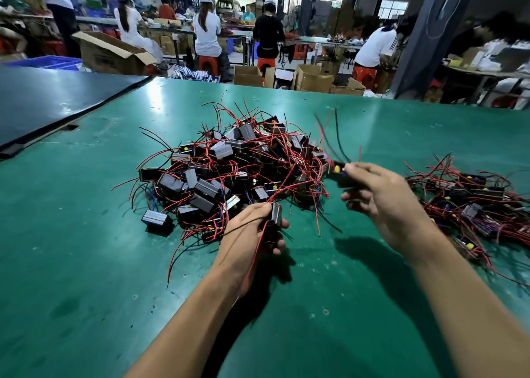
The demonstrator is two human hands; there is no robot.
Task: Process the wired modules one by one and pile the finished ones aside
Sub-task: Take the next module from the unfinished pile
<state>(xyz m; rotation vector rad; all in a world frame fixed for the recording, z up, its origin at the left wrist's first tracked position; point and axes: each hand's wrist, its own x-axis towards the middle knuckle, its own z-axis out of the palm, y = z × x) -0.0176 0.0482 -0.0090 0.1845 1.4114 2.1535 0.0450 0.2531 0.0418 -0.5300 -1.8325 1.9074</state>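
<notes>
A big heap of black box modules with red and black wires (pixel 229 171) lies in the middle of the green table (pixel 86 248). At its near edge my left hand (pixel 252 234) grips one module (pixel 276 214), whose red wire trails down past my wrist. My right hand (pixel 378 197) is raised to the right of the heap and holds another module with a yellow part (pixel 338 171); its wires stick up, blurred by motion. A smaller pile of wired modules (pixel 473 202) lies flatter at the right, beyond my right hand.
A dark board (pixel 51 102) lies on the table's far left. Beyond the far table edge stand cardboard boxes (pixel 312 79), red stools and several seated people at other benches. A dark pillar (pixel 424 33) rises at the back right.
</notes>
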